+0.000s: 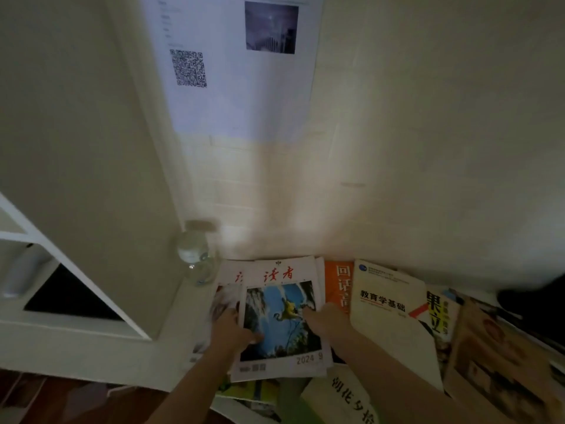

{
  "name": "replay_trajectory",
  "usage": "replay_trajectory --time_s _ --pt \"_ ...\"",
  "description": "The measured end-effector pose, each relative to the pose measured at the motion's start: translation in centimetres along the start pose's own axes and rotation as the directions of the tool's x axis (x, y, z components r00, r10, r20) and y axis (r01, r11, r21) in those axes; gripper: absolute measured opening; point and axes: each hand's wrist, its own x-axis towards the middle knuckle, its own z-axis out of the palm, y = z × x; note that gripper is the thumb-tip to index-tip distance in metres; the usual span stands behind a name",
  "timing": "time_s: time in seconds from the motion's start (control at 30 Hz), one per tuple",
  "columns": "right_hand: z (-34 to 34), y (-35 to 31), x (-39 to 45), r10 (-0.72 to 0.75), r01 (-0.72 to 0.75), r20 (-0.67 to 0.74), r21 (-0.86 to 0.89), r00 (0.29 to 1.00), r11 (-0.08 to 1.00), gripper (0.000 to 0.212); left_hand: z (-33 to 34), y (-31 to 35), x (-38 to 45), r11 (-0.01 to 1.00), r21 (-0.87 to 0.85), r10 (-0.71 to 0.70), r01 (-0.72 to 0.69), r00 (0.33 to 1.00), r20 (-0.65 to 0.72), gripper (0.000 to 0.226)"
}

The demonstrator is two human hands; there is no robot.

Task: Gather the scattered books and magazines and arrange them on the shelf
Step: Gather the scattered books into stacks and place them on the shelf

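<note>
A white magazine with red title characters and a blue cover picture [279, 319] lies on top of a pile against the wall. My left hand [230, 327] grips its left edge, thumb lying over the cover. My right hand [325, 316] holds its right edge, fingers on the picture. Right of it lie an orange book [337, 284], a cream textbook with black characters [386, 313] and further overlapping books [489, 356]. More magazines [253, 390] show under the pile's near side. The white shelf unit [76, 301] stands at the left.
A clear glass bottle [197, 255] stands at the wall just left of the magazine's far corner, beside a tall white panel. A printed sheet with a QR code [232, 65] hangs on the wall above. Dark floor [61, 402] shows at bottom left.
</note>
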Motion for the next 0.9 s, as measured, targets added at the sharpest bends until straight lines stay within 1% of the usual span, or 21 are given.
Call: replay_trajectory --time_s 0.07,0.1,0.13,0.17,0.23,0.27,0.3,0.37,0.43,0.5,0.57,0.6,0.63,0.67,0.7,0.73,0.77,0.8,0.87,0.9 --pt "0.7 -0.4 0.0 -0.019 0.016 -0.021 -0.141 1.000 0.990 0.025 -0.4 0.2 0.1 0.995 -0.088 -0.041 0.045 0.998 0.051 0.055" --pt "1.1 -0.4 -0.1 -0.060 0.051 -0.057 -0.146 0.997 0.988 0.018 -0.7 0.4 -0.2 0.988 -0.148 -0.024 0.034 0.997 0.067 0.051" --pt "1.4 -0.2 -0.5 -0.105 0.096 -0.076 -0.114 0.992 0.989 0.012 -0.9 0.6 -0.4 0.979 -0.205 0.017 -0.003 0.998 0.065 0.052" --pt "1.4 0.1 -1.1 -0.142 0.139 -0.075 -0.049 0.987 0.989 0.007 -1.0 0.9 -0.8 0.965 -0.259 0.067 -0.049 0.996 0.060 0.054" --pt "0.3 1.0 -2.4 -0.180 0.188 -0.081 0.115 0.980 0.975 0.015 -0.8 2.2 -2.2 0.945 -0.306 0.138 -0.121 0.990 0.036 0.048" --pt "-1.0 1.5 -3.2 -0.179 0.196 -0.103 0.200 0.978 0.960 0.019 -0.5 3.0 -2.8 0.941 -0.294 0.183 -0.167 0.983 0.027 0.047" --pt "-2.8 2.3 -3.8 -0.165 0.197 -0.133 0.284 0.977 0.938 0.021 0.0 4.0 -3.7 0.931 -0.293 0.239 -0.216 0.970 0.043 0.049" --pt "-7.1 4.1 -5.1 -0.108 0.173 -0.174 0.420 0.979 0.891 0.022 1.9 6.5 -5.3 0.908 -0.341 0.307 -0.245 0.941 0.141 0.050" --pt "-11.3 6.5 -6.2 -0.088 0.178 -0.211 0.459 0.973 0.871 0.027 4.8 9.2 -6.8 0.909 -0.329 0.339 -0.256 0.913 0.227 0.048" --pt "-14.2 8.7 -6.9 -0.070 0.185 -0.240 0.501 0.968 0.846 0.032 8.2 10.8 -7.8 0.916 -0.287 0.356 -0.280 0.897 0.262 0.047" --pt "-15.3 10.6 -6.6 -0.008 0.143 -0.260 0.506 0.966 0.850 0.034 11.4 11.3 -8.2 0.934 -0.236 0.330 -0.267 0.899 0.287 0.041" --pt "-15.2 11.6 -6.0 0.023 0.117 -0.271 0.488 0.962 0.865 0.032 12.6 11.0 -8.0 0.946 -0.183 0.310 -0.267 0.911 0.272 0.039" --pt "-14.8 12.5 -5.2 0.053 0.087 -0.280 0.462 0.959 0.883 0.028 13.6 10.8 -7.8 0.950 -0.098 0.312 -0.297 0.920 0.236 0.039" --pt "-14.2 13.3 -4.4 0.056 0.067 -0.285 0.405 0.957 0.912 0.029 14.5 10.4 -7.2 0.943 0.004 0.324 -0.332 0.924 0.201 0.042" --pt "-13.6 13.9 -3.6 0.033 0.064 -0.290 0.317 0.956 0.946 0.034 15.1 10.2 -6.7 0.932 0.093 0.330 -0.350 0.926 0.183 0.047" --pt "-13.1 14.3 -2.8 0.011 0.059 -0.299 0.223 0.954 0.973 0.039 15.5 10.1 -6.6 0.928 0.132 0.324 -0.349 0.929 0.181 0.049" --pt "-12.8 14.4 -2.2 0.002 0.049 -0.320 0.150 0.947 0.987 0.041 15.6 10.4 -6.6 0.936 0.119 0.305 -0.332 0.932 0.196 0.048" --pt "-12.8 14.4 -1.7 0.033 0.019 -0.341 0.147 0.939 0.989 0.040 15.7 10.5 -6.3 0.945 0.090 0.289 -0.314 0.933 0.214 0.046" --pt "-13.2 14.5 -0.8 0.171 -0.081 -0.360 0.253 0.917 0.964 0.037 15.6 11.2 -6.1 0.969 -0.003 0.237 -0.246 0.934 0.267 0.044" --pt "-13.5 14.7 -0.4 0.242 -0.125 -0.342 0.330 0.908 0.936 0.036 15.4 11.4 -5.9 0.981 -0.058 0.195 -0.187 0.938 0.286 0.046"
